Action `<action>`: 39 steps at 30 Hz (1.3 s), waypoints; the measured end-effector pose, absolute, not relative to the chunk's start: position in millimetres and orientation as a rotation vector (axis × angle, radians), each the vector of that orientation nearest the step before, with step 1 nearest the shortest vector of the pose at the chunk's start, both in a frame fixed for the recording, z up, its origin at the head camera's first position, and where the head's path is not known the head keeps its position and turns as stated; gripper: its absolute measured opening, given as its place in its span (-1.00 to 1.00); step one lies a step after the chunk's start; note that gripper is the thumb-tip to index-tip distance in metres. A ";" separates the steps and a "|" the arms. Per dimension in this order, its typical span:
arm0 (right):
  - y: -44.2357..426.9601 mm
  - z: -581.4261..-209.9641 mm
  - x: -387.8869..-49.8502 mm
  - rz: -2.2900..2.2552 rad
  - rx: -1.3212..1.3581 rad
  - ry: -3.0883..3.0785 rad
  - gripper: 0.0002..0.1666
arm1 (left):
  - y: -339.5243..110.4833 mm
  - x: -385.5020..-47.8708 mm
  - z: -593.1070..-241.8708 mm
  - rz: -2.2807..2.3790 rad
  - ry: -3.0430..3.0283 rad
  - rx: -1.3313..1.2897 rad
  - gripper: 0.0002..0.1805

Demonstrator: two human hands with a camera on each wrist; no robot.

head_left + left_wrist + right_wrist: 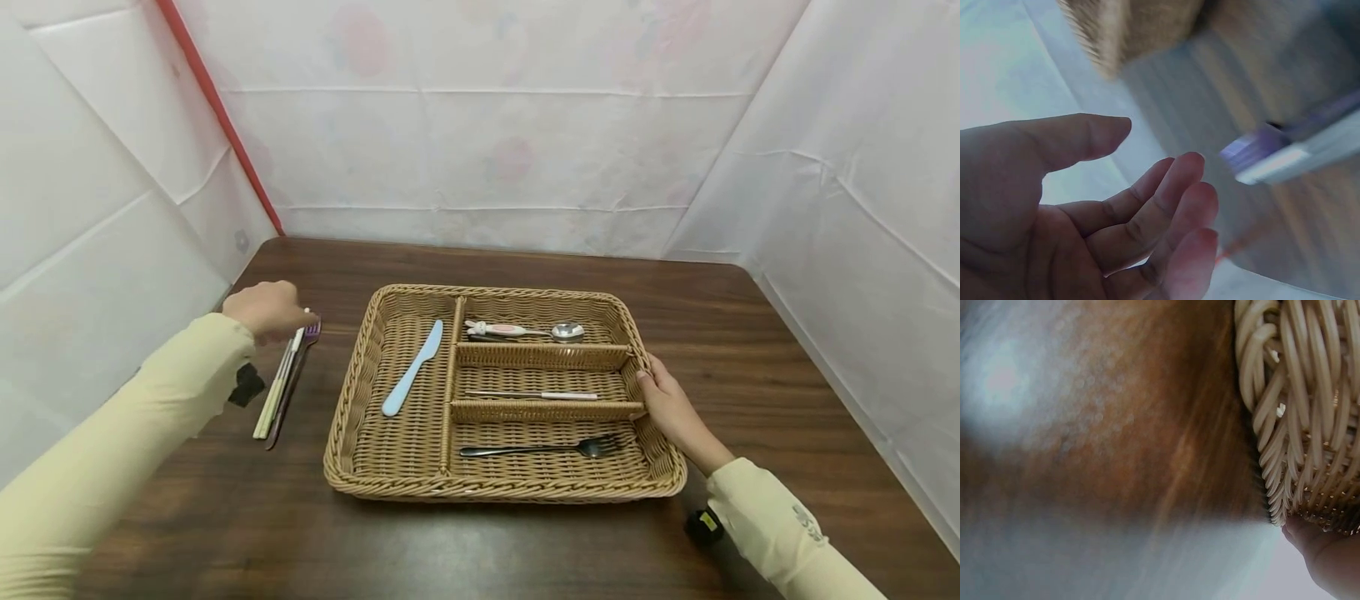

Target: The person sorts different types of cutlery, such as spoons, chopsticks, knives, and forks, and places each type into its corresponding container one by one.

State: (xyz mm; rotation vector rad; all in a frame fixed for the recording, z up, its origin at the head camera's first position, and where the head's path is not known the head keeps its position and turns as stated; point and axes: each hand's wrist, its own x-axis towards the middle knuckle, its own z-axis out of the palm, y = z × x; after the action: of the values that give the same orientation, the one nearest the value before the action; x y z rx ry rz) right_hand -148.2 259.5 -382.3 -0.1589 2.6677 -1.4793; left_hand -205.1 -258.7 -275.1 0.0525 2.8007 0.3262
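My left hand (266, 310) hovers over the far ends of cutlery on the table's left side. Its fingers (1188, 206) are loosely bent, thumb apart, holding nothing. Below it lie pale-handled chopsticks (275, 390) beside a fork (288, 400) with purple tines, blurred in the left wrist view. My right hand (667, 408) grips the right rim of a divided wicker basket (352, 408), thumb over the edge. Inside are a light blue knife (412, 368) at left, a rabbit-handled spoon (517, 331) at the back right, a thin silver-and-white utensil (532, 395) in the middle, and a black fork (540, 448) in front.
The dark wooden table (480, 550) has pale plastic sheeting (480, 150) behind it and at both sides. A red strip (225, 117) runs down the back left corner. Something dark lies partly hidden beneath the spoon.
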 end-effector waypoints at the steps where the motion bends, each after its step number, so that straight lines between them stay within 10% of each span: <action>1: 259.4 -382.4 -148.1 -1.479 -0.157 2.670 -0.38 | -264.9 -203.7 -279.2 0.340 2.786 0.047 -0.61; 39: 263.2 -380.3 -158.3 -1.502 -0.191 2.677 -0.37 | -280.6 -204.6 -350.8 0.544 2.929 0.044 -0.83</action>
State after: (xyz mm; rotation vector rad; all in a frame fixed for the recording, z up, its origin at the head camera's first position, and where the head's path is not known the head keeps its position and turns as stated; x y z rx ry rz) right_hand -158.3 263.2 -380.3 -0.1912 2.6771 -1.5024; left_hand -204.6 -280.6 -350.8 0.0439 2.9287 0.5441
